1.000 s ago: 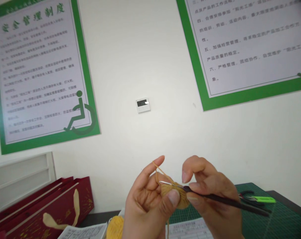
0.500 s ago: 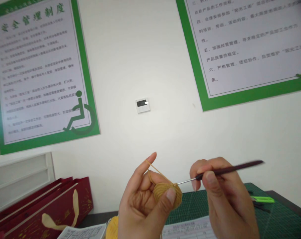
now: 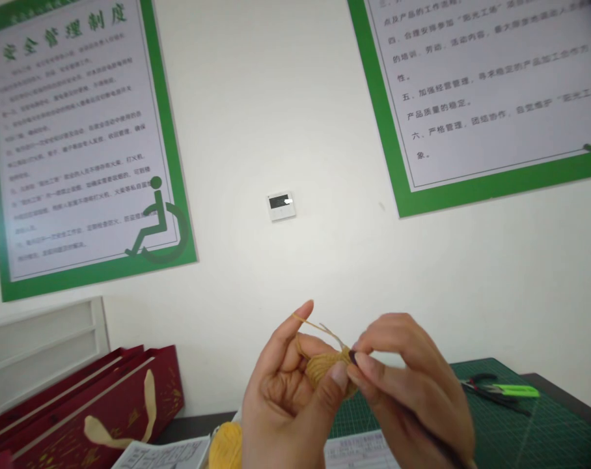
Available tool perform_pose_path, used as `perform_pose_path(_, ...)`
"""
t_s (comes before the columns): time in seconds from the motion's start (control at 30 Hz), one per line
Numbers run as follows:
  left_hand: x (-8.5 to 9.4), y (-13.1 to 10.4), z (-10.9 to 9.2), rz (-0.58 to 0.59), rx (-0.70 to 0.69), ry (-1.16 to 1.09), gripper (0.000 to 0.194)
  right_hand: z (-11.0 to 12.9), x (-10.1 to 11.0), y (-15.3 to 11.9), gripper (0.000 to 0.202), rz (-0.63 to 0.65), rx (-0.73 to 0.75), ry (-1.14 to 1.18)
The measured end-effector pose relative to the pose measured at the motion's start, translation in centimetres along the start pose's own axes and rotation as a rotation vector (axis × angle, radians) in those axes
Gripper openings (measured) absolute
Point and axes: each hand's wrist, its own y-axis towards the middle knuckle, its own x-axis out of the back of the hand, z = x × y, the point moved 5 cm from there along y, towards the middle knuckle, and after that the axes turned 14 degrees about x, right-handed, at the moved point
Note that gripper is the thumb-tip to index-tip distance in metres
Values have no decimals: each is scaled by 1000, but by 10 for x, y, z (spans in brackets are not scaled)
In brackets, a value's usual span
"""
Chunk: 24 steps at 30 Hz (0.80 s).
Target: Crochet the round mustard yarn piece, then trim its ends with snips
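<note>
My left hand [image 3: 293,384] pinches a small tan crochet piece [image 3: 322,368] between thumb and fingers. Its index finger is raised, and a strand of tan yarn [image 3: 308,320] runs over that finger down to the piece. My right hand [image 3: 417,384] is closed on a crochet hook, its dark handle [image 3: 353,356] showing at the fingertips. The metal shaft [image 3: 332,333] of the hook passes through the top edge of the piece and points up to the left, beside the strand. Both hands meet at the piece; the left thumb covers part of it.
A green cutting mat [image 3: 505,423] lies on the dark table, with pliers [image 3: 485,385] and a bright green tool [image 3: 517,391] on it. Printed sheets [image 3: 358,449] and a yellow yarn ball [image 3: 226,446] are near my hands. Dark red gift bags [image 3: 124,404] stand at left.
My right hand has moved left to the crochet piece and tilted the hook. The shaft now passes through the edge and extends up-left beside the yarn. The pliers have come into fuller view.
</note>
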Motion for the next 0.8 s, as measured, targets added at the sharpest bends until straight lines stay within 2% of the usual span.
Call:
perform_pose_path(0.03, -1, 0, 2, 32, 44, -29, 58, 7, 2, 0, 37, -1, 126, -130)
perform_pose_path(0.07, -3, 0, 4, 71, 106, -66, 58, 10, 3, -1, 38, -25, 179, -189)
perform_pose_path(0.13, -5, 0, 8, 145, 249, -137, 61, 12, 4, -5, 30, -140, 152, -115)
perform_pose_path(0.2, -6, 0, 10, 180, 350, -184, 61, 3, -1, -11, 17, -284, -72, 122)
perform_pose_path(0.27, -5, 0, 9, 194, 380, -199, 60, -4, -9, -17, 7, -358, -263, 353)
perform_pose_path(0.33, -3, 1, 7, 208, 360, -192, 60, -9, -12, -19, 4, -414, -395, 499)
perform_pose_path(0.4, -1, 2, 6, 211, 337, -162, 62, -12, -11, -20, 10, -436, -491, 581)
perform_pose_path(0.53, 5, 3, 5, 198, 334, -80, 62, -18, -12, -20, 27, -416, -715, 780)
perform_pose_path(0.63, 5, 4, 5, 184, 238, -38, 53, -17, -22, -20, 34, -380, -850, 966)
perform_pose_path(0.73, 3, 4, 4, 145, 101, 15, 44, -17, -28, -21, 30, -325, -898, 944)
perform_pose_path(0.8, 1, 4, 5, 128, 73, 24, 44, -18, -26, -21, 21, -283, -825, 802)
